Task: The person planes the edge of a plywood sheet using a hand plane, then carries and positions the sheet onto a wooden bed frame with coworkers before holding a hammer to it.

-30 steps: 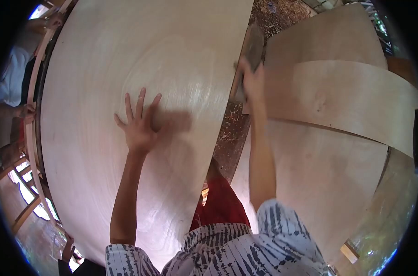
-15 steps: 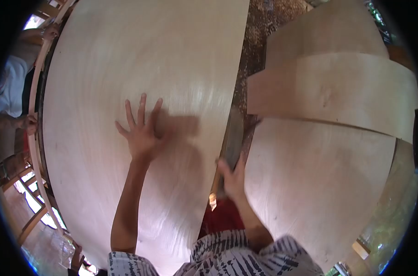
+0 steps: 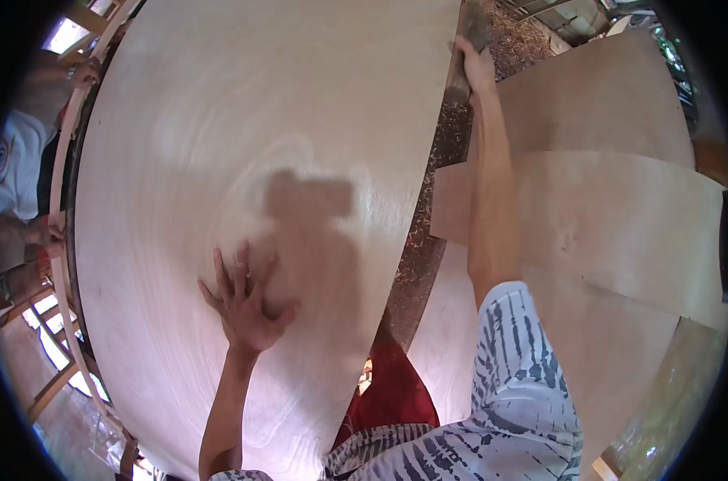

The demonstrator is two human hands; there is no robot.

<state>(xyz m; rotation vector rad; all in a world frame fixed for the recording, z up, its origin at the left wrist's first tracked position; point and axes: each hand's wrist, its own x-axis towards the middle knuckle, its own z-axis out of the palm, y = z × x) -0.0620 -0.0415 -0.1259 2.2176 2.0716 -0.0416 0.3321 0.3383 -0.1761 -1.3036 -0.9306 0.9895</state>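
A large pale plywood sheet (image 3: 171, 168) fills the left and middle of the view. My left hand (image 3: 250, 311) lies on its face with the fingers spread. Far forward, at the sheet's right edge, my right hand (image 3: 478, 70) is closed around a long grey block-like tool (image 3: 457, 83), its exact kind unclear. The tool runs along that edge, and its underside is hidden. My right arm stretches out over the gap beside the sheet.
More plywood pieces (image 3: 604, 216) overlap on the right. Wood shavings (image 3: 520, 40) cover the ground in the gap. On the left, another person's hands (image 3: 51, 234) touch a long curved wooden strip (image 3: 60, 168). A wood block (image 3: 604, 467) sits at lower right.
My right hand has pushed the tool far forward along the sheet's edge, and my arm has straightened. My left hand stays flat on the sheet, lower in view as the camera shifted forward.
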